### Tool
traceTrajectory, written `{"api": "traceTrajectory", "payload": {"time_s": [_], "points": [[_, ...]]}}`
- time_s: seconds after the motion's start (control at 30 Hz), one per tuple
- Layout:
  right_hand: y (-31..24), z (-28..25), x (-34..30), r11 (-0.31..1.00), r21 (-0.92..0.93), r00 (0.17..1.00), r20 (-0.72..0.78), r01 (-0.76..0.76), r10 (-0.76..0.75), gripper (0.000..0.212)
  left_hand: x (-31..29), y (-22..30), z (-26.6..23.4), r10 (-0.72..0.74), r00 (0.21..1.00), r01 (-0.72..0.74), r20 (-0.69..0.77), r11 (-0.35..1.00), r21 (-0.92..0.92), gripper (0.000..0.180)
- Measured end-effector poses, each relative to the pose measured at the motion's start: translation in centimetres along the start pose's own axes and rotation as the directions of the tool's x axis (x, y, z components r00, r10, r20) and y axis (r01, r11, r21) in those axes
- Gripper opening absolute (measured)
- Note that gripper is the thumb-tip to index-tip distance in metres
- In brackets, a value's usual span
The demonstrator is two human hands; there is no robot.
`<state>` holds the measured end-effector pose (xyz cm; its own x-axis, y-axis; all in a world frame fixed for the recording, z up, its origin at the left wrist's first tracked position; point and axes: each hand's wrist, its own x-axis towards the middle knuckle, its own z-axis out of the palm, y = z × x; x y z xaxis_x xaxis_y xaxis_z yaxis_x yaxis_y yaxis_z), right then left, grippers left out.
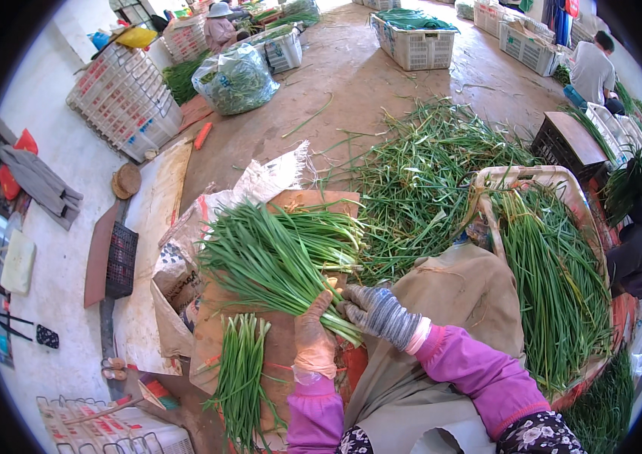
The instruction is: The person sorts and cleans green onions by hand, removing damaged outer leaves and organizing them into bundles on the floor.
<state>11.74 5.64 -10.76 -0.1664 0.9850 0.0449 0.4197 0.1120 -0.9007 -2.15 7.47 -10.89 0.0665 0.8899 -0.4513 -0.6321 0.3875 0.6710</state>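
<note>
Your two gloved hands and pink-purple sleeves.

Your left hand (314,338) wears a thin, translucent orange-tan glove with a loose, wrinkled cuff at the wrist. Your right hand (378,312) wears a knitted glove flecked in grey, blue and white, ending in a pale cuff. Both your forearms are covered by bright pink-purple sleeves, and dark fabric with a small white flower print shows below them.

Two gloved hands: left (313,340), right (381,314). Two chive bundles on board: big (279,261), small (241,374). One basket (533,178) of chives. One loose pile (419,174) on floor. One dark crate (567,144). Two other people: one (592,69) far right, one (219,26) far back.
</note>
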Motion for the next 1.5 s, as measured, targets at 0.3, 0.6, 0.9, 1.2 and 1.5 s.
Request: {"api": "traceTrajectory", "payload": {"time_s": [0.3,0.6,0.9,1.2,1.5], "points": [[4.4,-3.6,0.0,0.553,0.832,0.895,-0.218,-0.038,0.389,0.023,0.8,3.7,2.7,0.272,0.959,-0.255,0.08,0.952,-0.171,0.031],[1.1,-6.4,-0.6,0.028,0.946,0.87,-0.307,0.322,0.385,0.064,-2.4,6.4,12.0,0.474,0.845,-0.436,0.249,0.879,-0.193,0.035],[-3.3,-9.7,-0.6,-0.164,0.891,0.874,-0.355,0.424,0.332,0.053,-2.7,0.0,16.2,0.104,0.936,-0.18,0.336,0.963,0.201,0.021],[1.9,-7.1,-1.5,0.017,0.986,0.978,-0.166,0.166,0.129,0.062,4.8,1.6,19.7,0.0,0.835,-0.388,0.551,-0.709,0.588,0.033],[1.6,-8.4,0.0,-0.23,0.973,0.999,-0.032,0.034,0.014,0.05,2.6,-1.2,19.4,0.004,0.818,-0.298,0.575,-0.852,0.431,0.062]]}}
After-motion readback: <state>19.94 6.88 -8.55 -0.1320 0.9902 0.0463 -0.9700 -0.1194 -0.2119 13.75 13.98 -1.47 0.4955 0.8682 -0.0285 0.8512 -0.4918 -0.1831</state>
